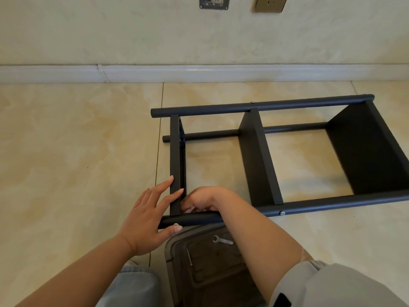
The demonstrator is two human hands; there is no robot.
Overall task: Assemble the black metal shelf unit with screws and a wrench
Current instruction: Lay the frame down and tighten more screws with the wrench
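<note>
We see the black shelf unit (276, 156) lying on its side on the tiled floor (77, 162). Our left hand (148, 220) rests flat, fingers straight, against the end panel (175, 165) and near tube (192, 218). Our right hand (203, 199) curls inside that corner; what it grasps is hidden. The wrench (222, 240) lies on a brown bin lid (210, 269) below.

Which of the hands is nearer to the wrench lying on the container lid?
The right. The right hand curls behind the front pole, up and left of the wrench, its forearm passing beside it. The left hand lies farther left, on the shelf panel's end.
</note>
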